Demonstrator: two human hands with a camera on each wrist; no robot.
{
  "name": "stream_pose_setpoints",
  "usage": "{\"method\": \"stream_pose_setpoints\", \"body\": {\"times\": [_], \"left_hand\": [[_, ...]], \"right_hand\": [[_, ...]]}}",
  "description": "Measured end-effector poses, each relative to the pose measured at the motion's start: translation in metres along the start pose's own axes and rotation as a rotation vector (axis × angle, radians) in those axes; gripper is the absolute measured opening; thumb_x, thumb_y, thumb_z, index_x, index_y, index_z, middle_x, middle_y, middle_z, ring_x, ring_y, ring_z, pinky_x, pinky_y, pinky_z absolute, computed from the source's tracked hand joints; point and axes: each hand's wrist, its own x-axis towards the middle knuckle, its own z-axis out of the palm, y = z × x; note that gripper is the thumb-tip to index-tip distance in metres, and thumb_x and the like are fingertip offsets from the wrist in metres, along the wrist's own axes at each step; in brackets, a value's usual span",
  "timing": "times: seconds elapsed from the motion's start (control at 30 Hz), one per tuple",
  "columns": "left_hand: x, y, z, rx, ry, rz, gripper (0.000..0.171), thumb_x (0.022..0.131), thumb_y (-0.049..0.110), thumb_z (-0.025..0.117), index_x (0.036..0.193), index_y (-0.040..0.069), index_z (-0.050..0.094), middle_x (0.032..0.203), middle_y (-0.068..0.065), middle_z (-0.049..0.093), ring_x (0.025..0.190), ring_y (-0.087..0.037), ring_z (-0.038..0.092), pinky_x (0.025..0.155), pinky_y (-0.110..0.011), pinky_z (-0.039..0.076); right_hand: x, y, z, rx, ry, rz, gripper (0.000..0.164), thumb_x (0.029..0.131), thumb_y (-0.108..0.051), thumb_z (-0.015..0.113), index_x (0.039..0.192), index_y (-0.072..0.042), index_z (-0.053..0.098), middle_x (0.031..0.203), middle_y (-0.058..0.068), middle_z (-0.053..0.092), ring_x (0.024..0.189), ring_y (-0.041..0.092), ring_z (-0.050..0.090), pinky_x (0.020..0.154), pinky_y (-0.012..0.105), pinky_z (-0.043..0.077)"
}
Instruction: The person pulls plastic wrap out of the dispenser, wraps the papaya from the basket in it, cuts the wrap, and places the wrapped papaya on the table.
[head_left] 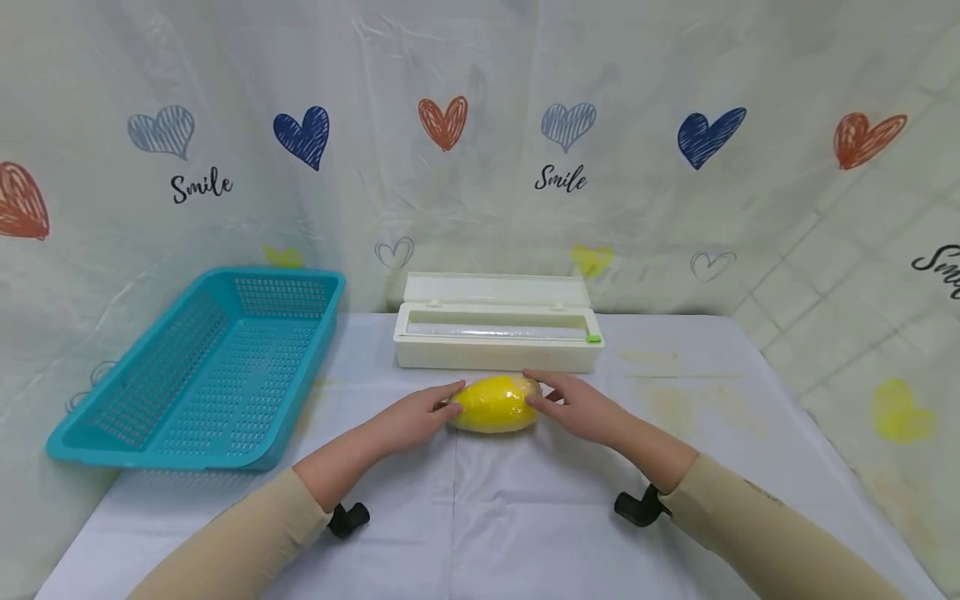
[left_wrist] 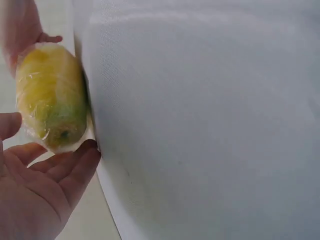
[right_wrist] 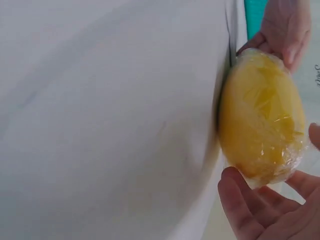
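Note:
A yellow oblong fruit [head_left: 495,405], wrapped in clear cling film, lies on the white cloth in the middle of the table. At its left end is my left hand [head_left: 416,417], thumb and fingers spread around the tip. My right hand [head_left: 581,404] is spread likewise at the right end, a finger near the top and the thumb toward the front. The left wrist view shows the greenish stem end of the fruit [left_wrist: 52,97] close to the left fingers [left_wrist: 75,172]. In the right wrist view, wrinkled film glints on the fruit [right_wrist: 262,120] beside the right fingers [right_wrist: 245,205].
Just behind the fruit stands a white cling film dispenser [head_left: 498,354], its lid [head_left: 495,290] raised, with a roll [head_left: 495,331] inside and a green slider [head_left: 594,338]. A turquoise basket [head_left: 168,459] sits at the left. A curtain printed with hearts hangs behind the table.

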Motion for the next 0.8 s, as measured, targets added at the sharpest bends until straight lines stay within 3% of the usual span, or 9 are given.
{"method": "stream_pose_setpoints", "body": {"times": [0.13,0.3,0.4,0.57,0.8], "left_hand": [[0.003,-0.0003,-0.0006,-0.064,0.017,0.007,0.047,0.102,0.034,0.056,0.148,0.03,0.048,0.148,0.005,0.049,0.132,-0.025,0.049,0.108,-0.046,0.041],[0.0023,0.0026,-0.0029,-0.058,0.123,0.103,0.049,0.094,0.021,0.07,0.142,0.023,0.057,0.141,0.003,0.056,0.124,-0.023,0.056,0.102,-0.041,0.048],[0.0039,0.0032,-0.0041,-0.007,0.149,0.146,0.052,0.091,0.02,0.073,0.141,0.021,0.058,0.141,0.002,0.057,0.124,-0.022,0.057,0.1,-0.039,0.048],[0.0074,0.0049,-0.0053,0.067,0.138,0.133,0.054,0.088,0.022,0.077,0.139,0.024,0.059,0.137,0.009,0.059,0.122,-0.017,0.058,0.096,-0.036,0.051],[0.0072,0.008,-0.0057,0.062,0.144,0.127,0.053,0.086,0.022,0.078,0.136,0.023,0.062,0.133,0.007,0.063,0.119,-0.018,0.06,0.09,-0.035,0.054]], "right_hand": [[0.0021,0.0001,-0.0001,0.088,-0.026,0.034,0.056,0.096,-0.041,0.064,0.145,-0.018,0.05,0.141,0.008,0.054,0.1,0.021,0.064,0.08,0.035,0.056],[-0.001,0.0016,-0.0004,0.126,-0.012,-0.068,0.06,0.092,-0.028,0.073,0.145,-0.016,0.049,0.145,0.008,0.048,0.115,0.028,0.059,0.089,0.037,0.055],[-0.0021,0.0024,-0.0012,0.116,0.002,-0.13,0.065,0.09,-0.025,0.075,0.148,-0.014,0.047,0.145,0.009,0.046,0.121,0.031,0.055,0.092,0.037,0.054],[-0.0007,0.0046,-0.0017,0.06,0.024,-0.139,0.065,0.084,-0.028,0.079,0.144,-0.019,0.054,0.135,0.002,0.056,0.118,0.025,0.057,0.09,0.033,0.055],[0.0011,0.0064,-0.0006,0.034,0.037,-0.16,0.065,0.081,-0.028,0.083,0.14,-0.018,0.058,0.128,0.0,0.058,0.114,0.023,0.058,0.088,0.034,0.056]]}}
